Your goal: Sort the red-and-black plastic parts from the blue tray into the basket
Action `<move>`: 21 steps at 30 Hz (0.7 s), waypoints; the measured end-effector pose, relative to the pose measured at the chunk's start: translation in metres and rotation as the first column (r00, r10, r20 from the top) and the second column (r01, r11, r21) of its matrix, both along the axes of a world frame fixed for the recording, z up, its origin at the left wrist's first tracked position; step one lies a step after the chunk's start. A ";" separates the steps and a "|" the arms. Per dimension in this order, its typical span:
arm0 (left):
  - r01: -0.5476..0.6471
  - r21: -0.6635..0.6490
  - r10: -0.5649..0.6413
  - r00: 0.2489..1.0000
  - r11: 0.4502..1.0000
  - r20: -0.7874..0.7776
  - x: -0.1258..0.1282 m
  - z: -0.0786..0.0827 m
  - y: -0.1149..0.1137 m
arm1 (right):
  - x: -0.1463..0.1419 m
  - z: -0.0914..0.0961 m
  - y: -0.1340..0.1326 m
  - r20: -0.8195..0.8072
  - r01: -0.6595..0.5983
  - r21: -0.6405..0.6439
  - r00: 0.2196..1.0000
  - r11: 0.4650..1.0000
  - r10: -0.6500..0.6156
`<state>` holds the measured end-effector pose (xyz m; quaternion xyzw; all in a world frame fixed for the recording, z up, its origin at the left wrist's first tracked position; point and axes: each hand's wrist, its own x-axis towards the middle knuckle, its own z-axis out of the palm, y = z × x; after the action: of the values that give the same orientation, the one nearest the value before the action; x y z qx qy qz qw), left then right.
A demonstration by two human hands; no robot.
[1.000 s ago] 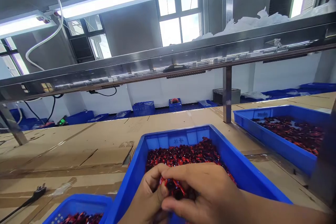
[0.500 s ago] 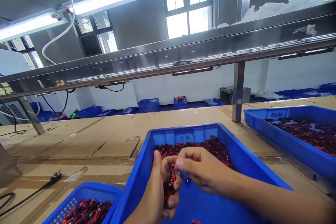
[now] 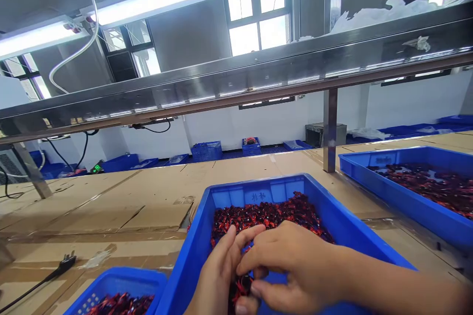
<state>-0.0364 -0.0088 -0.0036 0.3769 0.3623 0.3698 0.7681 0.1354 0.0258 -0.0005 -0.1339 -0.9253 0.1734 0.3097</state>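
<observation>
Head view. Seen from where I stood, the left hand (image 3: 216, 275) was cupped low over a large blue rectangular plastic tray (image 3: 258, 183), its fingers curled around a clutch of small glossy red-and-black pieces (image 3: 244, 283). The right hand (image 3: 295, 261) was bent over that palm, thumb and forefinger at the pieces; whether they had closed on a single one could not be told, as the knuckles hid the contact.

The left hand appeared to serve as a holder, leaving the right free to pick. Working above the tray was presumably meant to catch anything dropped. A heap of similar pieces (image 3: 266, 216) lay toward the tray's far end, which seemed to leave the near floor free for handling. A smaller blue perforated plastic basket (image 3: 127, 275), also holding red pieces, stood just beside the tray on the left, within easy reach. A second blue tray (image 3: 384, 196) stood apart to the right on the cardboard-covered surface (image 3: 148, 206).

Compared with half a second earlier, the right hand had dropped from above the left fingertips into the palm, covering more of the held pieces. The tray and basket had kept their places; the view had turned slightly.
</observation>
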 end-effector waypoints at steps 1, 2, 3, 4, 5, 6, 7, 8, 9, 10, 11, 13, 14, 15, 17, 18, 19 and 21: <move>-0.003 0.000 0.003 1.000 1.000 0.010 -0.001 -0.002 0.001 | -0.002 -0.001 -0.002 -0.054 0.012 -0.035 0.998 0.999 -0.014; 0.002 -0.004 -0.002 1.000 1.000 0.012 -0.002 -0.004 0.001 | -0.004 -0.003 -0.003 -0.109 0.022 -0.093 0.994 0.995 -0.032; 0.014 -0.008 -0.014 1.000 1.000 0.004 -0.002 -0.006 0.003 | -0.005 -0.005 -0.004 -0.167 0.019 -0.185 0.985 0.983 -0.050; 0.029 -0.008 -0.029 0.999 1.000 -0.014 -0.002 -0.009 0.004 | -0.006 -0.006 -0.004 -0.225 -0.010 -0.319 0.972 0.948 -0.065; 0.042 0.003 -0.042 0.998 0.999 -0.036 -0.001 -0.011 0.007 | -0.005 -0.007 -0.002 -0.285 -0.068 -0.476 0.955 0.877 -0.080; 0.044 0.026 -0.043 0.998 0.999 -0.055 0.000 -0.013 0.009 | -0.004 -0.008 0.002 -0.342 -0.150 -0.624 0.935 0.767 -0.095; 0.035 0.062 -0.030 0.997 0.997 -0.071 0.001 -0.015 0.011 | -0.001 -0.008 0.006 -0.384 -0.229 -0.723 0.917 0.651 -0.104; 0.020 0.102 -0.011 0.996 0.995 -0.086 0.003 -0.017 0.014 | 0.002 -0.008 0.011 -0.410 -0.285 -0.775 0.906 0.564 -0.105; 0.007 0.138 0.008 0.994 0.990 -0.105 0.004 -0.019 0.016 | 0.005 -0.007 0.016 -0.420 -0.311 -0.791 0.902 0.527 -0.099; -0.001 0.169 0.023 0.992 0.986 -0.127 0.005 -0.020 0.018 | 0.008 -0.006 0.021 -0.415 -0.307 -0.789 0.905 0.532 -0.095; -0.007 0.195 0.038 0.988 0.981 -0.153 0.004 -0.021 0.020 | 0.011 -0.004 0.024 -0.399 -0.264 -0.762 0.911 0.591 -0.106; 0.001 0.227 0.048 0.977 0.974 -0.210 0.003 -0.023 0.024 | 0.016 0.001 0.026 -0.366 -0.090 -0.590 0.915 0.802 -0.167; 0.012 0.229 0.042 0.972 0.973 -0.229 0.001 -0.023 0.025 | 0.017 0.003 0.026 -0.368 0.020 -0.438 0.908 0.899 -0.200; 0.025 0.222 0.030 0.970 0.975 -0.241 -0.001 -0.023 0.026 | 0.017 0.005 0.024 -0.376 0.133 -0.247 0.900 0.960 -0.221; 0.043 0.207 0.010 0.968 0.977 -0.251 -0.004 -0.022 0.026 | 0.017 0.007 0.021 -0.393 0.281 0.100 0.893 0.955 -0.221; 0.040 0.207 0.013 0.969 0.978 -0.246 -0.005 -0.021 0.025 | 0.017 0.007 0.019 -0.399 0.304 0.197 0.893 0.932 -0.206; 0.028 0.212 0.024 0.972 0.977 -0.236 -0.006 -0.020 0.024 | 0.016 0.007 0.018 -0.406 0.316 0.266 0.894 0.911 -0.191; 0.001 0.236 0.050 0.977 0.972 -0.207 -0.006 -0.018 0.021 | 0.015 0.006 0.018 -0.415 0.330 0.370 0.895 0.868 -0.164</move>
<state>-0.0420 0.0124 -0.0214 0.4977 0.4005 0.3773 0.6705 0.1509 0.0439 0.0050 -0.1464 -0.8396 -0.0553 0.5202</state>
